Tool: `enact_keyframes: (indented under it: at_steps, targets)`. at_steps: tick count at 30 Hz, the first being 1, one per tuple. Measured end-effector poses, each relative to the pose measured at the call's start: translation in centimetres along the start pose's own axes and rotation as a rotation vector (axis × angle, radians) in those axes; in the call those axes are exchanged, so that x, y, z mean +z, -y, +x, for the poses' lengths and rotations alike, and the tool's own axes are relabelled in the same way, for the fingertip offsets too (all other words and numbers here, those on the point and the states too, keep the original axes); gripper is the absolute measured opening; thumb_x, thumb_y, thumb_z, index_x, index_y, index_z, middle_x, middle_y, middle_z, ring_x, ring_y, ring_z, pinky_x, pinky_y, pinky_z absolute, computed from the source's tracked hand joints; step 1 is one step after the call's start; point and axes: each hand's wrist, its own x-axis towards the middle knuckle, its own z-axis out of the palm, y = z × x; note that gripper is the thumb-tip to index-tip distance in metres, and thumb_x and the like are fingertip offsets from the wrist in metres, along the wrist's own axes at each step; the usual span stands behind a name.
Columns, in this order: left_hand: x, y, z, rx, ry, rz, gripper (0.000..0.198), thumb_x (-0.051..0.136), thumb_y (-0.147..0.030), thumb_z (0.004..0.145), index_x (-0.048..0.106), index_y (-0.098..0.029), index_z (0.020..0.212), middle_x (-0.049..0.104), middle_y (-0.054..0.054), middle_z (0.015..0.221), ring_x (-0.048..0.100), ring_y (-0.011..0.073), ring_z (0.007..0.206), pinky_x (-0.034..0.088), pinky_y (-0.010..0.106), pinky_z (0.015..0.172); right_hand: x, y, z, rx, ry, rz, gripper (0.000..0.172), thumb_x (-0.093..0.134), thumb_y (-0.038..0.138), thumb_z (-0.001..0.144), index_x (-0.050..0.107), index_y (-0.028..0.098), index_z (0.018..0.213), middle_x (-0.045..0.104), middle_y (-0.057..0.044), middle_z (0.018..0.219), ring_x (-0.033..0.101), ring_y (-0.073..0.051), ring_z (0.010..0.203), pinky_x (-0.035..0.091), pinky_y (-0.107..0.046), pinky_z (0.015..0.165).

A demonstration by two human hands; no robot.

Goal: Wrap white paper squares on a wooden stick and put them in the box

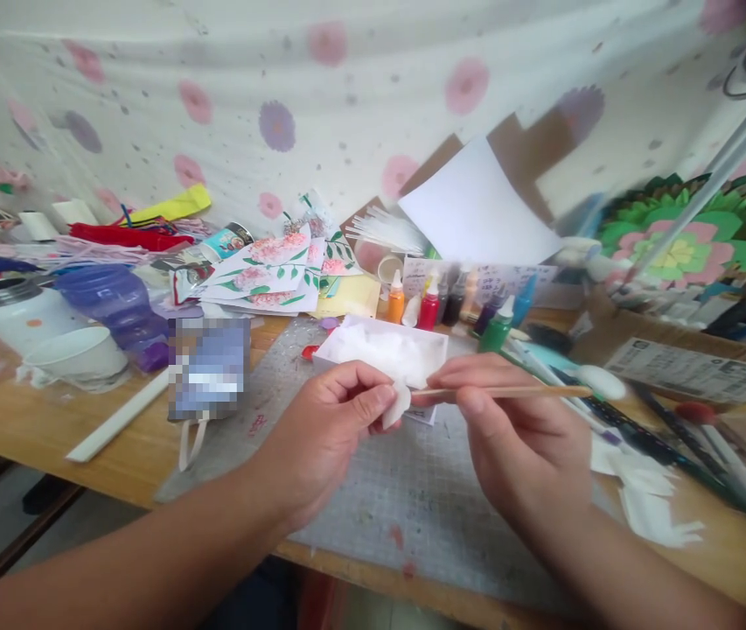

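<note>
Between thumb and fingers, my left hand (339, 416) pinches a small white petal-like piece (397, 404). My right hand (517, 429) is closed around a thin wooden stick (523, 392), held nearly level. The stick's left end reaches close to the white piece; whether it touches cannot be made out. Just beyond both hands sits a white open box (330, 354) with fluffy white stuffing (382, 341) in it. Under the hands lies a grey cutting mat (373, 499) on the wooden table.
Behind the box stand several paint bottles, among them an orange one (396, 299) and a green one (497, 325). A white cup (77, 357) and purple container (110, 302) are at left. Brushes and a cardboard box (680, 350) occupy the right. Painted flower papers (274, 271) lie behind.
</note>
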Motion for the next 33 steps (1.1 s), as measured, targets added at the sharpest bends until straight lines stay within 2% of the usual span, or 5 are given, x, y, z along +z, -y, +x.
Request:
enact_keyframes:
  at_steps: [13,18,24,28,33]
  targets:
    - [-0.4,0.0,-0.2,0.062,-0.04,0.154,0.01,0.068,-0.026,0.076,0.065,-0.017,0.072,0.057,-0.002,0.067,0.049,0.0125,0.069,0.038,0.028,0.068,0.0,0.3,0.0,0.0,0.045,0.023,0.027,0.059,0.004,0.085,0.073,0.026,0.093,0.071,0.0,0.087,0.065,-0.018,0.087,0.052,-0.036,0.08]
    - [-0.7,-0.1,-0.5,0.046,-0.061,0.186,0.011,0.066,-0.025,0.079,0.063,-0.019,0.088,0.061,-0.002,0.076,0.052,0.012,0.073,0.04,0.026,0.07,0.1,0.2,0.0,-0.002,0.06,0.011,0.027,0.059,0.005,0.085,0.072,0.027,0.094,0.072,0.0,0.086,0.065,-0.018,0.087,0.052,-0.036,0.08]
    - [-0.7,-0.6,-0.6,0.098,-0.048,0.399,0.016,0.063,-0.025,0.084,0.057,-0.017,0.071,0.054,-0.004,0.069,0.048,0.01,0.069,0.037,0.023,0.067,0.0,0.4,0.1,-0.024,0.083,-0.036,0.027,0.059,0.003,0.085,0.072,0.025,0.094,0.073,0.001,0.087,0.065,-0.016,0.089,0.051,-0.033,0.084]
    - [-0.7,-0.5,-0.8,0.109,0.034,0.313,0.018,0.059,-0.028,0.087,0.063,-0.017,0.074,0.059,-0.003,0.072,0.052,0.0107,0.074,0.038,0.024,0.071,0.0,0.8,0.4,-0.049,0.141,-0.121,0.025,0.058,0.003,0.085,0.07,0.022,0.095,0.074,0.0,0.087,0.066,-0.013,0.09,0.051,-0.03,0.086]
    - [-0.3,-0.5,-0.9,0.033,0.003,0.208,0.009,0.066,-0.025,0.082,0.066,-0.018,0.078,0.062,-0.003,0.073,0.054,0.0101,0.073,0.04,0.023,0.07,0.0,1.2,0.5,-0.069,0.165,-0.186,0.021,0.059,0.005,0.085,0.069,0.021,0.093,0.074,0.0,0.087,0.066,-0.012,0.089,0.053,-0.027,0.084]
